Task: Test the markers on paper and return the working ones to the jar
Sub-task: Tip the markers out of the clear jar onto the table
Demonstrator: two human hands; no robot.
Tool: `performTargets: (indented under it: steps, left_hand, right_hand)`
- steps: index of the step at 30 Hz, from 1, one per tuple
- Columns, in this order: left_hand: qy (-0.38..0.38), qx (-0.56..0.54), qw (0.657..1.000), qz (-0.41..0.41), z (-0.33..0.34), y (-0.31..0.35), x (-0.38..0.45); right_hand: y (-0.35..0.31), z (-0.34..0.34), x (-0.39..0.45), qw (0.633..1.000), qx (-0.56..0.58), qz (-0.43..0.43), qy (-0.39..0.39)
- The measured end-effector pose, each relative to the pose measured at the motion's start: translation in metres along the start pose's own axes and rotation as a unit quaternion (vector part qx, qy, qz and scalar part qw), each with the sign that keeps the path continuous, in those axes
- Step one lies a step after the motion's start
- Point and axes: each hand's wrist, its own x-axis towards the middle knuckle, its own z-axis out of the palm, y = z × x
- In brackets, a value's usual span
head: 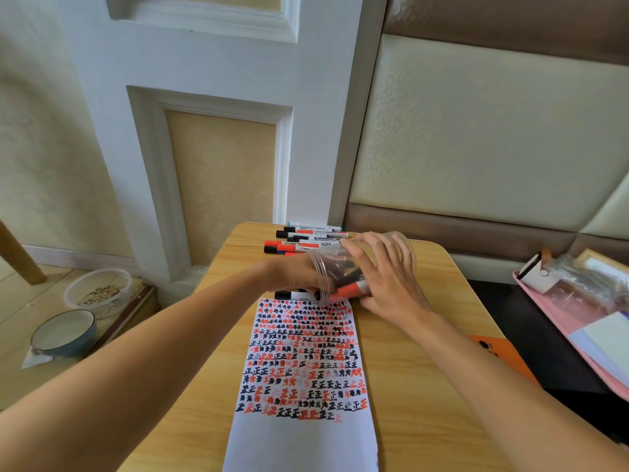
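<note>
Clear plastic jar (343, 264) tipped on its side above the far end of the paper (303, 362), red and black markers (350, 289) inside, right hand (391, 277) wrapped over it, left hand (292, 272) at its mouth, grip unclear, on the worktop (425, 369).

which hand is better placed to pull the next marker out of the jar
Left. The left hand sits at the mouth of the clear plastic jar, beside the red-capped marker; the right hand grips the tilted jar's body.

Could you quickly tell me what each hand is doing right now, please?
Left hand: at the mouth of the tipped clear jar; its grip cannot be told.
Right hand: fingers curled round the jar, holding it.
</note>
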Motion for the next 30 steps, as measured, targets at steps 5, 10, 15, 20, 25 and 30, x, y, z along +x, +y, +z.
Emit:
performTargets:
  steps: [5,10,15,20,25,30]
  left_hand:
    - [0.034,0.008,0.999,0.025,0.006,0.006,-0.003]
    - [0.022,0.073,0.996,0.035,0.006,0.001,0.003]
    - [0.012,0.060,0.998,0.004,0.002,-0.001,0.005]
    - [-0.008,0.019,1.000,0.010,0.001,-0.002,0.004]
    - [0.010,0.080,0.997,0.022,0.005,0.002,0.006]
    - [-0.011,0.063,0.998,-0.017,0.000,-0.004,0.009]
  right_hand:
    - [-0.001,0.001,-0.001,1.000,-0.002,0.021,0.004]
    - [-0.001,0.000,0.002,1.000,-0.010,-0.002,0.023]
    - [-0.001,0.001,0.001,1.000,-0.009,-0.003,0.017]
    - [-0.002,0.003,0.000,1.000,-0.006,0.013,0.015]
    - [0.000,0.001,0.001,1.000,0.000,0.006,0.016]
    - [-0.001,0.001,0.000,1.000,-0.006,-0.009,0.006]
